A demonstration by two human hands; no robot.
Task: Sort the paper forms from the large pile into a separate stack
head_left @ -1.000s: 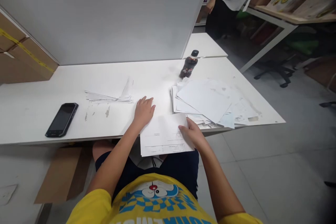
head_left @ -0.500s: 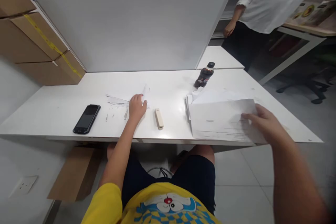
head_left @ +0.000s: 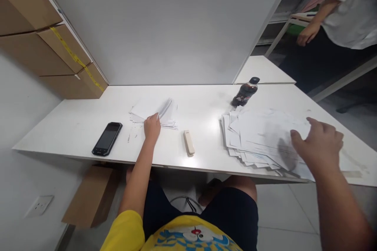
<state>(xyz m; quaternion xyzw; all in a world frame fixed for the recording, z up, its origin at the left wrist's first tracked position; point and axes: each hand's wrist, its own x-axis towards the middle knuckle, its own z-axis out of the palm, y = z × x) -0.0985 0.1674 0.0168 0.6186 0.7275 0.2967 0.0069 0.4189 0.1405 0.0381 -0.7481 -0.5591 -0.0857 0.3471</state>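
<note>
My left hand [head_left: 152, 127] rests on the white table [head_left: 73, 125], its fingers on the near edge of a small stack of folded papers [head_left: 156, 110]; whether they grip a sheet I cannot make out. My right hand [head_left: 319, 143] hovers just over the large loose pile of papers [head_left: 259, 137] at the right, fingers spread and holding nothing. A cream stapler [head_left: 189, 142] lies between the two stacks, near the table's front edge.
A black phone [head_left: 107, 138] lies at the left of the table. A dark soda bottle [head_left: 245, 92] stands behind the right pile. A white partition [head_left: 165, 27] backs the table, cardboard boxes [head_left: 44, 47] sit at the left, and another person [head_left: 341, 19] stands at the far right.
My right hand carried a sheet from the table's front edge to the right pile and let go of it. My left hand moved onto the left stack. The stapler came into view.
</note>
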